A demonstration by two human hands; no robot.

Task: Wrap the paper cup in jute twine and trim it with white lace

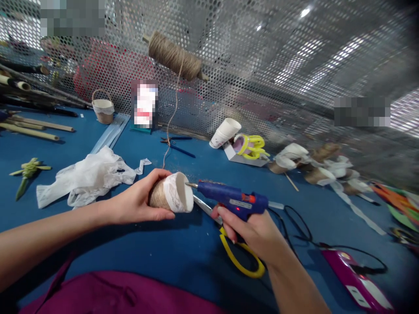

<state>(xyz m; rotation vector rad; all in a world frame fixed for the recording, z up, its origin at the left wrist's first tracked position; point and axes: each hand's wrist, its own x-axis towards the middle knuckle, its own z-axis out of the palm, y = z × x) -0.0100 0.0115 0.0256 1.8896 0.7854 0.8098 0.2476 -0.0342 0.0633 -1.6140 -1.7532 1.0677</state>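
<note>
My left hand point(152, 198) is wrapped round a paper cup point(172, 192) bound in twine, with a band of white lace near its rim. The cup lies tilted, its mouth facing right. In my right hand point(244, 226) is a blue hot glue gun point(232, 198), its lit red light showing on the side. The metal nozzle points left and is at the cup's mouth; whether it touches the inside I cannot tell. Yellow-handled scissors point(244, 264) lie on the blue table beneath the glue gun, partly hidden by my right hand.
Crumpled white lace point(94, 176) lies left of the cup. A twine spool point(175, 56) hangs on the mesh wall. Stacked paper cups point(225, 132) stand behind, beside a white box point(245, 157). A small twine basket point(103, 111) is at back left. A magenta power strip point(356, 279) lies right.
</note>
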